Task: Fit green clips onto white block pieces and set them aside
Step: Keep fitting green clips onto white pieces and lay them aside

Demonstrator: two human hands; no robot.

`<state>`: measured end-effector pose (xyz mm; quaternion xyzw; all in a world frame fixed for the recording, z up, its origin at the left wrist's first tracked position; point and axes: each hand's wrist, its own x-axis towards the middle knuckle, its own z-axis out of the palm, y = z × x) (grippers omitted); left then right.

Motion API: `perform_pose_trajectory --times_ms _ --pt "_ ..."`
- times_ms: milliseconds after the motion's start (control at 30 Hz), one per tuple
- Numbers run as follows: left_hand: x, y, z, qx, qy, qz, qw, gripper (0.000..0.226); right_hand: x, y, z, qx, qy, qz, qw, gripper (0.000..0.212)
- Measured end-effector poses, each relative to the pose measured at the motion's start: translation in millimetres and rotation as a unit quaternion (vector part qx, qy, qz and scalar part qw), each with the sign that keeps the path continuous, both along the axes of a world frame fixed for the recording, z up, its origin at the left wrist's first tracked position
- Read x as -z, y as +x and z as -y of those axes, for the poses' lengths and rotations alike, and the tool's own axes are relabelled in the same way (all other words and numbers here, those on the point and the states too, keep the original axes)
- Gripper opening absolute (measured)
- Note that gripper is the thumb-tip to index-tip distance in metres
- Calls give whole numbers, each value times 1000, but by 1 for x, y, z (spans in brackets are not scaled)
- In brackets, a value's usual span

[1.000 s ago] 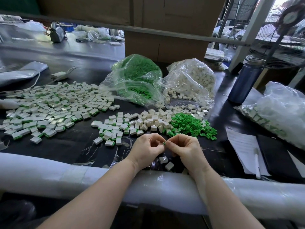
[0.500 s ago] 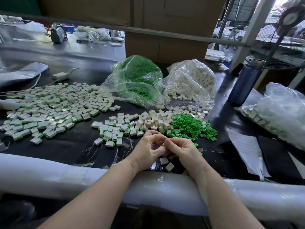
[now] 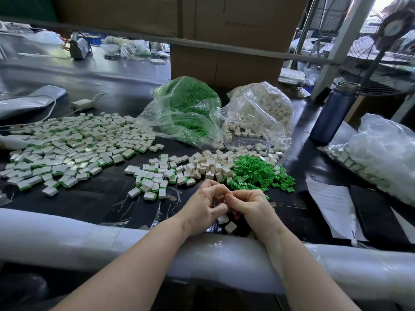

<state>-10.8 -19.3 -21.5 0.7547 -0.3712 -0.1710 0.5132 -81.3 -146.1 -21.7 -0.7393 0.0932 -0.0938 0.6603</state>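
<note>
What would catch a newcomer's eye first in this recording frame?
Probably the bright green clips: a loose heap right of centre and a clear bag of them behind it. Next, the wide spread of finished white blocks on the left, and the left hand and right hand meeting near the table edge.

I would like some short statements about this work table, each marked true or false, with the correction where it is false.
1. The loose green clips lie to the right of the loose white blocks. True.
2. The bag of green clips stands right of the bag of white blocks. False: it stands to the left.
3. The left hand and right hand meet at the fingertips. True.
4. The blue bottle lies on its side. False: it stands upright.
5. The finished pieces are spread at the left. True.
</note>
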Motion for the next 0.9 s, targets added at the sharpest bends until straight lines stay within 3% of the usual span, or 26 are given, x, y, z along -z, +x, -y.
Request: perform_pose_trajectory --times_ms 900 --pt "-2 -2 -1 13 2 4 1000 20 -1 0 -2 8 18 7 1000 20"
